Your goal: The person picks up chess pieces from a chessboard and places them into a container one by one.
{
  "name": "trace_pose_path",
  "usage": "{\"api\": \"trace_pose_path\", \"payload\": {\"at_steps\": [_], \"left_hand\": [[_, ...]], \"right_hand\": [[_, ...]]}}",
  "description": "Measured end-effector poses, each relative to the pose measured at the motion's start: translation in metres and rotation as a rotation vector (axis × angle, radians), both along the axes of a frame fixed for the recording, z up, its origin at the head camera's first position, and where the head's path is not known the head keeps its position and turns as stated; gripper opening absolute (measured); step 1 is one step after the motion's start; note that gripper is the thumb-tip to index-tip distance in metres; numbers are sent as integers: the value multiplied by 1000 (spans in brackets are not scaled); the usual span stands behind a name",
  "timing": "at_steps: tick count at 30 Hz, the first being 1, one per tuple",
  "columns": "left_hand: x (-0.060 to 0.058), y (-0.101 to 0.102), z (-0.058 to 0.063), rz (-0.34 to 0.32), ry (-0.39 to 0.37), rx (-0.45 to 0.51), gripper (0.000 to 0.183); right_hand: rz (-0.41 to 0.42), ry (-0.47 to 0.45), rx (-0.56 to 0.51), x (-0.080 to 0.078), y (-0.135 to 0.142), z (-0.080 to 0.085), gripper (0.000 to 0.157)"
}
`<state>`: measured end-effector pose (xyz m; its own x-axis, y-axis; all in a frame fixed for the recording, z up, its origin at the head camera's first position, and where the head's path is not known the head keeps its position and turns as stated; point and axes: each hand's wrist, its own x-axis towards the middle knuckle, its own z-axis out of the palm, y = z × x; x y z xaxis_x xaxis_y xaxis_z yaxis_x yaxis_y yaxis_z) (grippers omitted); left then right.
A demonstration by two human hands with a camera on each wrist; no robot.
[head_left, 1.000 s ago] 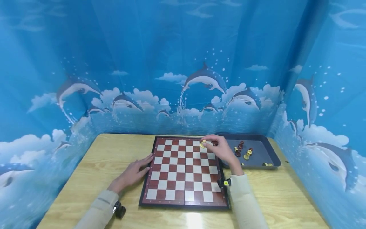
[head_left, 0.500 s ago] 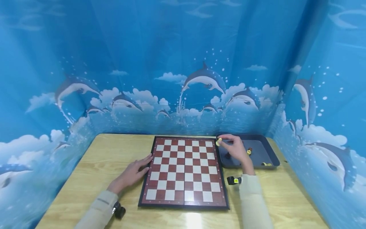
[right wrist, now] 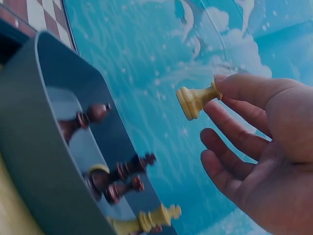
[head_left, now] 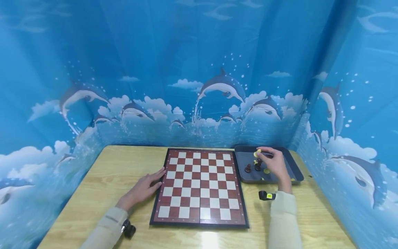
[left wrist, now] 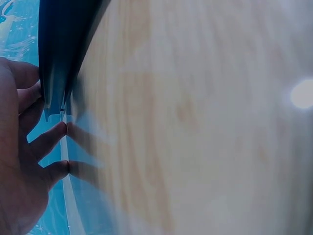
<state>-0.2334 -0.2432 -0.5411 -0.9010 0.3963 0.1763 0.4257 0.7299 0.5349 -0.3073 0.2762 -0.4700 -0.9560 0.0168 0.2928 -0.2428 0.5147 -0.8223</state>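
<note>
A yellow chess piece (head_left: pixel 256 153) is pinched between the thumb and fingers of my right hand (head_left: pixel 276 165), above the grey tray (head_left: pixel 297 169). In the right wrist view the yellow piece (right wrist: pixel 194 102) is tilted, its wide base pointing away from the hand (right wrist: pixel 279 142); its top is partly covered by fingertips. My left hand (head_left: pixel 142 190) rests with its fingertips at the left edge of the chessboard (head_left: pixel 196 173). The left wrist view shows that hand (left wrist: pixel 22 166) beside the board's dark edge (left wrist: pixel 63 54), fingers extended.
Inside the tray stand a dark bishop (right wrist: pixel 88 119), a dark king (right wrist: pixel 124 168) and a yellow king (right wrist: pixel 159 216), among several other pieces. The tray adjoins the board's upper right side. A wooden table (head_left: pixel 133 159) lies below, with a dolphin-print curtain (head_left: pixel 174 69) behind it.
My right hand has moved right with the yellow chess piece, from over the board's far right corner to over the tray. The left hand has stayed at the board's edge.
</note>
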Motion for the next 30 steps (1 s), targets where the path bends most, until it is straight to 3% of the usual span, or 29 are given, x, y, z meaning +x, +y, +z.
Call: {"api": "trace_pose_path", "payload": {"at_steps": [11, 19, 30], "left_hand": [[1, 1, 3, 3, -17, 9, 50], [2, 1, 4, 2, -18, 3, 50], [3, 2, 3, 3, -14, 1, 51]], "right_hand": [[-150, -97, 52, 4, 29, -7, 40], [-199, -123, 44, 6, 43, -12, 49], [-243, -161, -5, 13, 54, -14, 47]]}}
